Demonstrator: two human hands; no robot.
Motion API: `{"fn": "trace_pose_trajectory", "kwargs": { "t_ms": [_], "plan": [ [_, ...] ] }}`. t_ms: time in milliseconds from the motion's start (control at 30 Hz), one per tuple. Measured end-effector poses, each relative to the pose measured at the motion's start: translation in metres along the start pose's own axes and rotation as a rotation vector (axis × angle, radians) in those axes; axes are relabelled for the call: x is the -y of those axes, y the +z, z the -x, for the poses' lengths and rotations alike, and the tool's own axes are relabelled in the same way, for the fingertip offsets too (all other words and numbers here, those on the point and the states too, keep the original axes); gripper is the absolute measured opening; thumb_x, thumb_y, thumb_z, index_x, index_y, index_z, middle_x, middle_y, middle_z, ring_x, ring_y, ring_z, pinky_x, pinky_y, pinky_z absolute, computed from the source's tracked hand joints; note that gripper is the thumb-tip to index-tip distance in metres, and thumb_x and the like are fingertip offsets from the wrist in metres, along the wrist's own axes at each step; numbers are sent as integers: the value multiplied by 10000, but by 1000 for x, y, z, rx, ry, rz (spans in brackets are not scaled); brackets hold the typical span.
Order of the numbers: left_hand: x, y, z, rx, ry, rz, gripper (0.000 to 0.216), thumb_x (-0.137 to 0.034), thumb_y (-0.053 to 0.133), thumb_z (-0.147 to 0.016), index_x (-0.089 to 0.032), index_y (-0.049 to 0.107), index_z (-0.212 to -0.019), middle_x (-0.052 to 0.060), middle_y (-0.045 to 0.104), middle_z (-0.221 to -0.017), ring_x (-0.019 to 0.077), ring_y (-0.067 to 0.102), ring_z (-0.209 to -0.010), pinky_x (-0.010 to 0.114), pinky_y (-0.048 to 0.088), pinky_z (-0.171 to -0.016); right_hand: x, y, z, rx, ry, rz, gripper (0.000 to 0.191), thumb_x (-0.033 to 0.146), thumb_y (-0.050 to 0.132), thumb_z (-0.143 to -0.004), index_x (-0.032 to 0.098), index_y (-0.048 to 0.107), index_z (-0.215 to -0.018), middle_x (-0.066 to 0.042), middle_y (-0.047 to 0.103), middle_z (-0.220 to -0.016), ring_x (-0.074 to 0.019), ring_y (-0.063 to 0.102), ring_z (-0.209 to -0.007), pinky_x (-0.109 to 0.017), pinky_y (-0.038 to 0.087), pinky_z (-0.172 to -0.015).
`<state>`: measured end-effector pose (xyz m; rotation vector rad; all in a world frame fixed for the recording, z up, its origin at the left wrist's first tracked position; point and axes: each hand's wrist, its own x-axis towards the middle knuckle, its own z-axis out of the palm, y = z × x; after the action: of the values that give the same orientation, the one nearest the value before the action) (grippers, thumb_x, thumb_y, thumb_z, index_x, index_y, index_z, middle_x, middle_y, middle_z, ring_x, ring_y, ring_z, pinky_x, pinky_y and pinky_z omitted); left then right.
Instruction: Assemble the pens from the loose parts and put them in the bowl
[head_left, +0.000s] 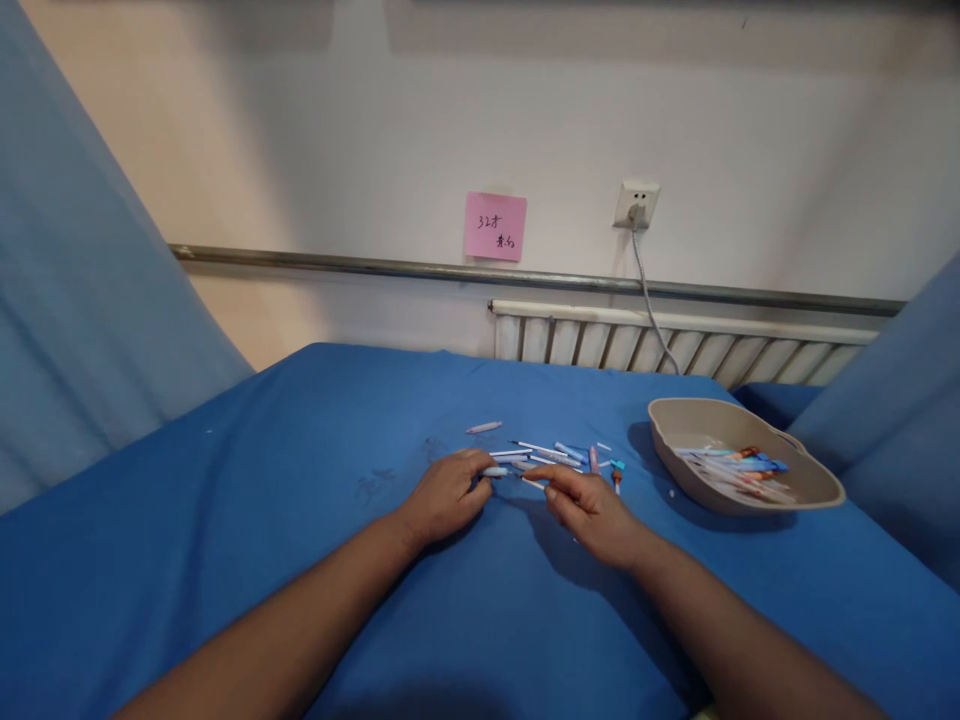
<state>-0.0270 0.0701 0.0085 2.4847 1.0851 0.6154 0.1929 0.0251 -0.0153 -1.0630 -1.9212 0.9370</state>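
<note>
My left hand point(452, 493) is closed around a pale pen barrel point(495, 472), whose end points right. Facing it, my right hand point(592, 510) pinches a thin white pen refill point(533, 484), its tip close to the barrel's end. Whether the two touch is too small to tell. Just beyond both hands lie several loose refills and pen parts point(551, 455) in a jumble. A pink pen piece point(594, 460) and small teal and brown parts point(617, 474) are beside my right hand. Farther back, a pale pink pen barrel point(484, 427) lies alone.
A beige plastic basin point(664, 440) on the right holds several pens and pen parts. Blue cloth point(300, 480) covers the table. Behind it are a radiator point(600, 340), a metal rail point(375, 267), a plugged-in cable point(646, 295) and a pink note point(495, 227). Blue curtains point(82, 260) hang at both sides.
</note>
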Motion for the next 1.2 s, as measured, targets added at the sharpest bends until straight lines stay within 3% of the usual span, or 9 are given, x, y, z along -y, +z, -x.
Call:
{"fn": "trace_pose_trajectory", "kwargs": {
  "t_ms": [233,367,467,567,733,900,1000,1100,1200],
  "plan": [
    [-4,2,2,33,39,-106,188,-135,448,-798,-185,618,-860,41,612,-803,210,548,-795,287,378,-736,2,1,1,30,-9,54,322,238,402,-896,214,597,-1150,54,452,-578,-100,402,-514,-203,310,-487],
    [-13,3,4,64,78,-121,167,-155,482,-795,-191,627,-872,49,623,-814,218,547,-794,290,378,-726,3,3,0,1,-3,98,246,270,437,-889,196,632,-1020,39,507,-595,-113,457,-549,-215,340,-514],
    [-17,5,4,77,85,-71,187,-195,467,-846,-200,627,-944,59,642,-883,226,558,-845,299,384,-762,0,4,-2,-143,33,103,230,331,450,-893,186,628,-887,14,576,-657,-129,516,-601,-236,387,-569],
    [-17,9,5,115,79,4,210,-233,442,-889,-208,626,-987,59,658,-919,226,579,-857,299,395,-768,-3,3,-4,-250,81,49,292,392,409,-916,182,609,-885,-7,607,-728,-141,563,-646,-250,422,-600],
    [-20,25,9,157,94,164,199,-295,479,-890,-242,648,-981,44,686,-911,224,613,-837,286,423,-746,0,6,-3,-185,62,69,338,407,368,-936,186,604,-837,-6,598,-691,-151,567,-655,-261,433,-613],
    [-41,32,16,237,42,262,210,-306,475,-893,-230,634,-1008,52,689,-924,230,624,-836,283,437,-730,10,21,-1,-241,-53,78,325,382,333,-958,192,593,-1003,-61,627,-968,-185,573,-940,-316,440,-831],
    [-54,33,20,254,9,359,248,-318,436,-916,-226,591,-1087,62,669,-988,220,613,-864,280,432,-746,12,27,2,-256,-38,45,353,393,301,-967,196,578,-1059,-73,619,-1017,-190,564,-990,-332,439,-874],
    [-59,36,22,298,-20,484,260,-343,395,-933,-206,605,-1000,45,640,-860,177,567,-731,255,422,-660,13,32,5,-199,11,18,392,440,283,-965,201,572,-1080,-77,627,-1026,-194,573,-998,-344,447,-890],
    [-57,41,22,349,-55,624,291,-385,394,-931,-184,596,-869,-8,514,-658,128,444,-575,227,371,-549,14,34,6,-138,37,-31,448,507,276,-950,205,573,-1096,-81,637,-1046,-199,580,-1011,-356,445,-908]
  ]
}}
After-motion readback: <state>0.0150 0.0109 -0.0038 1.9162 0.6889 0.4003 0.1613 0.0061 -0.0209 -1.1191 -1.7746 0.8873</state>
